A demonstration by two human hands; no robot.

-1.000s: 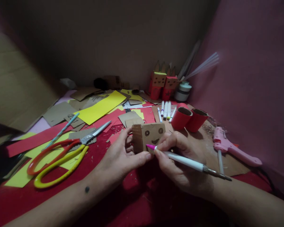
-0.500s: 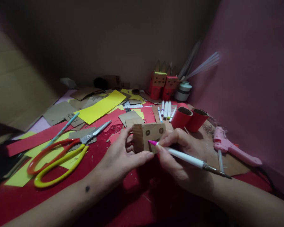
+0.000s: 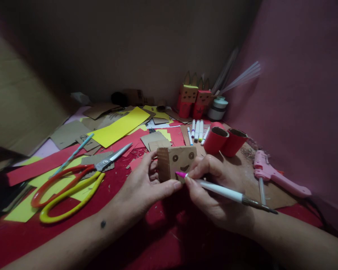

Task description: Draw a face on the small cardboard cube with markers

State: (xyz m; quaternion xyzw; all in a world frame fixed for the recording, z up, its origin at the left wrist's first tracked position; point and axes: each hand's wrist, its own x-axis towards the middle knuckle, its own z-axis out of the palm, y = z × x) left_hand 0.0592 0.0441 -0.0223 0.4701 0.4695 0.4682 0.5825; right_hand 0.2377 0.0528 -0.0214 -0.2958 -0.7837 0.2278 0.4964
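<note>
My left hand (image 3: 150,180) grips a small cardboard box (image 3: 173,154) from its left side and underneath, thumb along the lower front edge. Two round eyes and a dark curved mark are drawn on the box's front. Pinched in my right hand (image 3: 210,183) is a white marker (image 3: 221,189) with a magenta tip, which meets the lower left of the front, below the curved mark. A dark cap-like end trails from the marker's back. My right fingers cover part of the box's right side.
Red-and-yellow scissors (image 3: 73,191) lie open at left by a blue striped stick (image 3: 73,155). Paper and cardboard scraps (image 3: 118,129) spread behind. Several markers (image 3: 197,131), red tubes (image 3: 216,140), decorated box figures (image 3: 189,97), a jar (image 3: 218,108) and a pink glue gun (image 3: 278,176) stand or lie right.
The marker tip has moved slightly down and left on the box's front, uncovering the dark curved mark. My left hand keeps its hold on the box.
</note>
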